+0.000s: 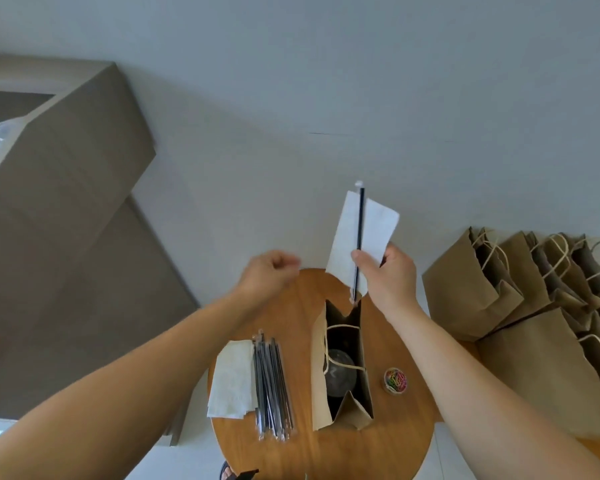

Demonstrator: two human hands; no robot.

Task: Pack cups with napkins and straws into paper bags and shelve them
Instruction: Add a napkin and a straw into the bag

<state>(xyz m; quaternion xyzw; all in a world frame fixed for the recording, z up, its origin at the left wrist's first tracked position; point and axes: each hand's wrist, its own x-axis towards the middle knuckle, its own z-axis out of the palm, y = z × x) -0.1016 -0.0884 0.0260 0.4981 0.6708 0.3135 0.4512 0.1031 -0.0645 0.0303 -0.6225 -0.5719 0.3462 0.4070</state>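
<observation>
White napkin [371, 230] and black straw [360, 230], its clear wrapper showing at the tip, stand out against a pale grey-white wall [326, 81]. The round table [291, 445] is warm orange-brown with fine wood grain. At its centre, the open bag [321, 393] is kraft brown and dark inside, with cream twisted handles [342, 326] and a clear, greyish cup lid [340, 372] within. Toward the left edge lie a white napkin stack [231, 379] and a straw bundle [272, 386], black in glossy clear sleeves. Near the right edge, a clear tub [395, 380] shows red, yellow, green and pink paper clips. Beyond that edge, a bag row [499, 289] is the same kraft brown. At far left, a cabinet [66, 220] is taupe.
</observation>
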